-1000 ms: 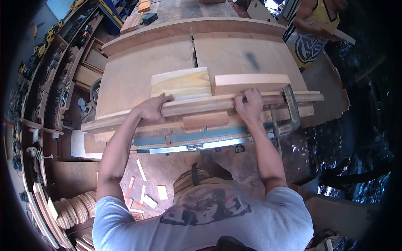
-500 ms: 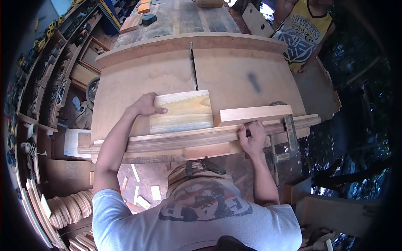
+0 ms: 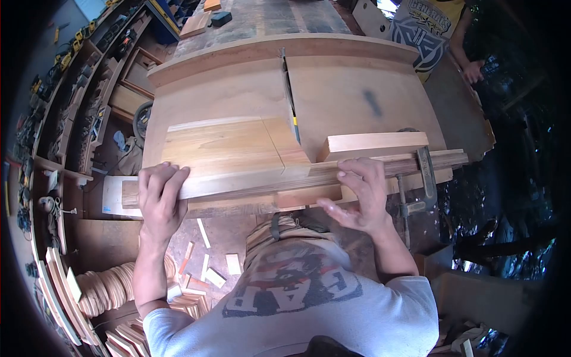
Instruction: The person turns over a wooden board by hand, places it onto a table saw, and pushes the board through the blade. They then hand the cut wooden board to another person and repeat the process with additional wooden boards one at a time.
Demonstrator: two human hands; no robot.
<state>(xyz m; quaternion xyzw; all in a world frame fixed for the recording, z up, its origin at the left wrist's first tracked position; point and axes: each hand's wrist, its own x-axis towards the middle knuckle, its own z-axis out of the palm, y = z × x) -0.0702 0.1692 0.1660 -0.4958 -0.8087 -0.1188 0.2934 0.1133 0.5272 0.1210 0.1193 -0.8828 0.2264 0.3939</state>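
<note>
A broad pale wooden board (image 3: 220, 146) lies over a plywood sled (image 3: 357, 89), along the front wooden rail (image 3: 324, 175). A thin diagonal line crosses the board's face near its right end. My left hand (image 3: 162, 196) grips the board's front left corner, fingers curled over the edge and thumb hidden. My right hand (image 3: 360, 199) is held over the rail right of the board, fingers and thumb apart, holding nothing. A thick wooden block (image 3: 375, 143) sits behind the rail there, beside a metal clamp (image 3: 426, 178).
A dark slot (image 3: 288, 89) with a yellow mark runs through the sled to its back fence (image 3: 238, 52). Another person (image 3: 422, 35) stands at the far right. Tool shelves (image 3: 71, 107) line the left; offcuts (image 3: 233, 263) litter the floor.
My left hand has moved from the board's far left edge to its front left corner. The board now reaches further left. My right hand has let go of the rail and opened.
</note>
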